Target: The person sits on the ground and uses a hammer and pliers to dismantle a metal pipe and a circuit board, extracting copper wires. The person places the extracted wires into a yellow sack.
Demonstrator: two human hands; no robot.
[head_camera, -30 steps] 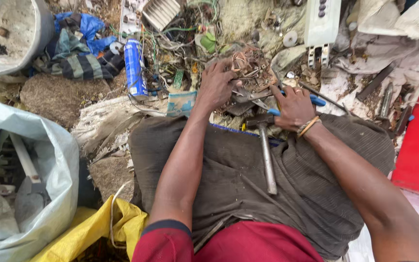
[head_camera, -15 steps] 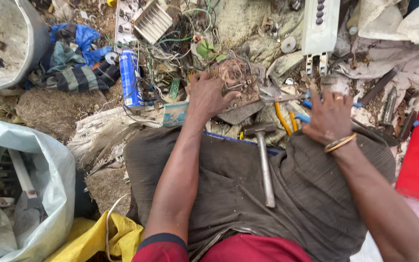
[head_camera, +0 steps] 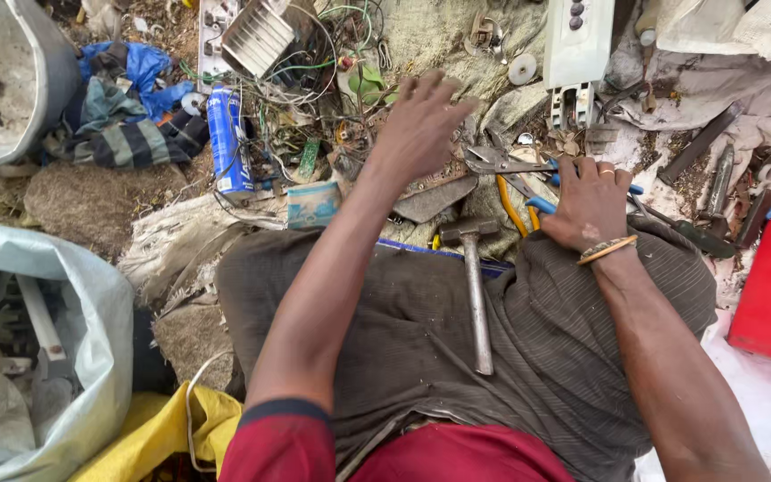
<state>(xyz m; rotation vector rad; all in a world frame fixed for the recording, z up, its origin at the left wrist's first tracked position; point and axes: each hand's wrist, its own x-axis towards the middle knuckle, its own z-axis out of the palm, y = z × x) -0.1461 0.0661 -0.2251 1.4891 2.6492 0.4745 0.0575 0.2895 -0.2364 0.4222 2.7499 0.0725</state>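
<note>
Grey metal pliers [head_camera: 503,161] lie on the ground in the junk, just past the person's knees. The right hand [head_camera: 589,203] rests flat on the blue handles [head_camera: 542,205], fingers loose, gripping nothing I can see. The left hand [head_camera: 419,125] hovers open over tangled wires [head_camera: 314,116]. A hammer [head_camera: 473,286] lies on the lap.

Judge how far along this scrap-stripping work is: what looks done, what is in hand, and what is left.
Done: a pale sack at the side already holds loose parts. In hand: the right hand rests on blue-handled pliers, while the left hand hovers open over a tangle of wires. The hammer lies unused on the lap. Left: the wires and the white switch box look untouched.
</note>
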